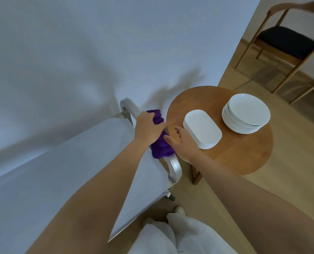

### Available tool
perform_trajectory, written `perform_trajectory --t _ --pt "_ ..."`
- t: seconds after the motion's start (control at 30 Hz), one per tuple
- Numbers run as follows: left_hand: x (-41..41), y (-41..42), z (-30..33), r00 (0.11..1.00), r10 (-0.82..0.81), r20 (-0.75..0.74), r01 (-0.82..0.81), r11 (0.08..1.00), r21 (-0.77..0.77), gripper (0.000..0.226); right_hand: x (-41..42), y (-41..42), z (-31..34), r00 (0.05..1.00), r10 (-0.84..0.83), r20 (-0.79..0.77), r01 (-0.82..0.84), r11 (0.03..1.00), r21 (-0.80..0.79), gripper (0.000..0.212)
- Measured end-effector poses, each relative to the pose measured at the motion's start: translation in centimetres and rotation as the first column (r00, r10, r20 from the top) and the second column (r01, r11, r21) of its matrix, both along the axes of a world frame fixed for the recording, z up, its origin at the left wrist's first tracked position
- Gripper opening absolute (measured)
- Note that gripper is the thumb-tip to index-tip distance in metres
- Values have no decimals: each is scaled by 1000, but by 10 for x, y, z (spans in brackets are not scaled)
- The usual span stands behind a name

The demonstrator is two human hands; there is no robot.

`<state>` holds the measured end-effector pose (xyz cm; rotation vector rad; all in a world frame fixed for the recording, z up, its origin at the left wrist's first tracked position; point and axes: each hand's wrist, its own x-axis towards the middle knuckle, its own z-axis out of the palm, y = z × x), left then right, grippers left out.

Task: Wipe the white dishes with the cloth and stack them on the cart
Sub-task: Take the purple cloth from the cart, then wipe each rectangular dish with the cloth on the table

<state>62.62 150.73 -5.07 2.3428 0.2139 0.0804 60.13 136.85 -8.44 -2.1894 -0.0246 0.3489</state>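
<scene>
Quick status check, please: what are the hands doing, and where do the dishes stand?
Left hand grips purple cloth on cart handle. Right hand open, reaching toward oblong dishes. Round plates stacked on wooden table. Nothing blocking.

The cloth [159, 136] was a deep, plain purple, held against the silvery metal handle [174, 168] of the cart [79, 162], whose flat top was a pale, unpatterned grey-white. To the right, the round table [244, 154] was a warm mid-brown wood. Both piles on it were plain white: the oblong dishes [203, 129] nearer the cart and the round plates [247, 112] further right. The floor [290, 171] was light beige wood. The far chair [288, 43] had a brown wooden frame and a black seat. The trousers [180, 237] were off-white.
</scene>
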Motion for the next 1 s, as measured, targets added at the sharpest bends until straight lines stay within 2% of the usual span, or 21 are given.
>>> perform_trajectory --t 0.07,0.1,0.17,0.2,0.27,0.37,0.4,0.47,0.53,0.67,0.77,0.83,1.0 --pt "2 -9 9 996 -63 -59 52 986 -159 14 3 -7 0 995 -85 -56 87 996 37 76" --pt "3 -13 13 989 -90 -121 50 953 -299 9 4 -11 3 991 -110 -76 115 991 69 84" --pt "5 -19 20 960 -151 -234 -4 832 -555 3 3 -22 11 984 -136 -119 157 968 197 94" --pt "5 -24 21 945 -183 -271 -28 780 -625 8 2 -29 14 982 -141 -123 172 942 289 89" --pt "7 -35 22 913 -252 -321 -54 706 -706 14 0 -46 18 980 -146 -138 193 879 437 77" --pt "7 -57 23 885 -340 -317 -47 613 -788 14 -1 -76 20 945 -176 -274 294 824 485 111" --pt "7 -66 23 882 -358 -308 -39 594 -803 15 0 -86 21 922 -186 -338 340 808 482 115" --pt "8 -83 23 871 -394 -293 -14 577 -817 16 1 -107 22 875 -174 -451 402 779 481 110" --pt "12 -103 24 858 -426 -285 31 599 -800 15 2 -129 22 849 -131 -512 408 779 477 102" --pt "21 -149 21 871 -392 -295 94 723 -685 17 3 -174 18 826 -132 -547 416 798 437 89" --pt "27 -185 13 891 -349 -290 114 791 -601 8 10 -214 9 827 -162 -539 434 793 427 56" --pt "30 -211 5 901 -307 -307 112 847 -519 12 16 -244 6 834 -151 -531 430 780 454 42" --pt "35 -274 -20 919 -206 -336 43 900 -434 14 34 -319 0 857 -162 -489 422 765 487 38"
